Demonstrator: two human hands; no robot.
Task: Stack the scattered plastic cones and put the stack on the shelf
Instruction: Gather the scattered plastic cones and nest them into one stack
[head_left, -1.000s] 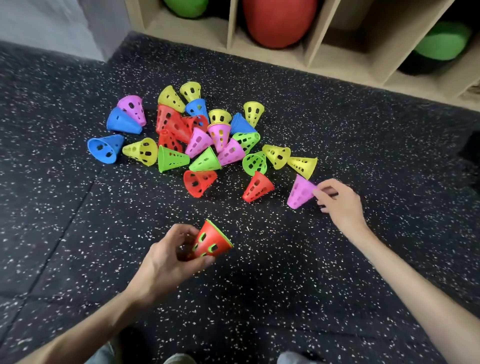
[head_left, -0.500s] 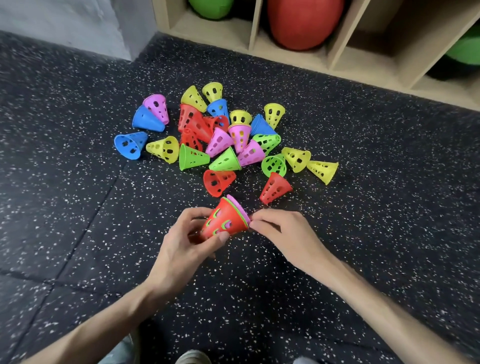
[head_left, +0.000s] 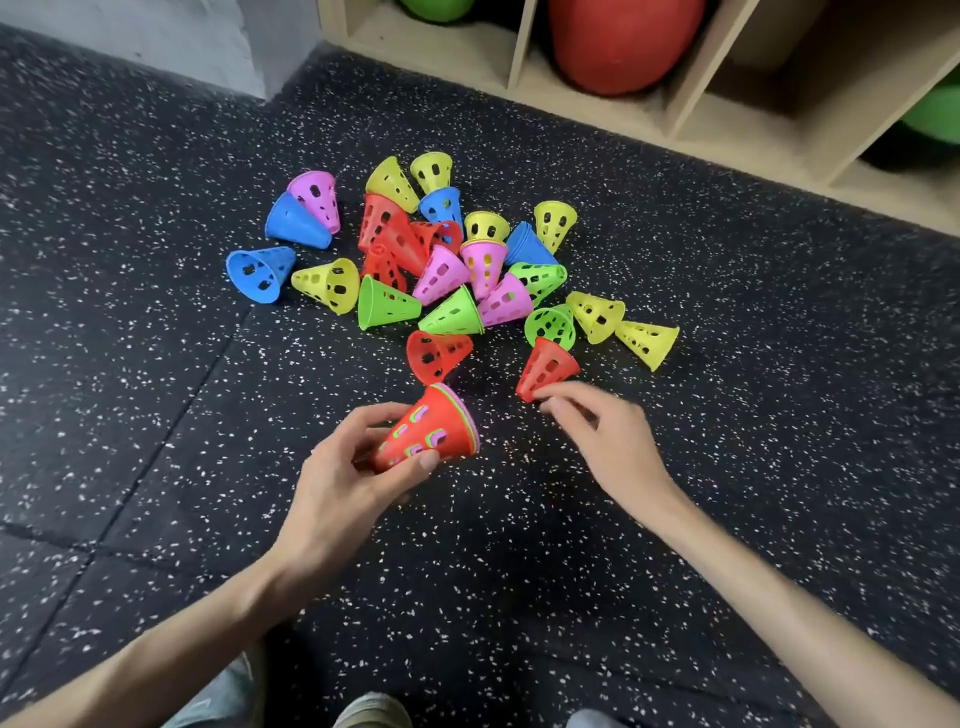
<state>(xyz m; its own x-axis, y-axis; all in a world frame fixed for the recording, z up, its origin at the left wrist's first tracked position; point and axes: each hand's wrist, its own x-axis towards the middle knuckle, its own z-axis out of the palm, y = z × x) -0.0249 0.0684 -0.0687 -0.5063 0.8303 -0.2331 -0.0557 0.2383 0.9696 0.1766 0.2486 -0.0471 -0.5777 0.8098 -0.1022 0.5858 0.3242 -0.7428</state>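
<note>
Just the one head view, looking down at a dark speckled floor (head_left: 156, 415). The left hand (head_left: 343, 483) has its fingers (head_left: 363, 421) and thumb curled round a short stack of cones (head_left: 431, 431), tipped on its side with the wide end towards 1 o'clock. The outer cone is red, with green and purple rims peeking out at the wide end, so at least three are nested. The right hand (head_left: 608, 436) is at 3 o'clock from the stack, its fingers bent and pinching the rim of a loose red cone (head_left: 548, 366) lying on the floor. The rest of the pile (head_left: 441, 260) sits at 12 o'clock, a mess of yellow, blue, purple, green and red cones on their sides. The wooden shelf (head_left: 691, 111) runs along the top right: a red ball (head_left: 623, 41) fills one cubby, and a green ball (head_left: 436, 4) the cubby to its left.
</note>
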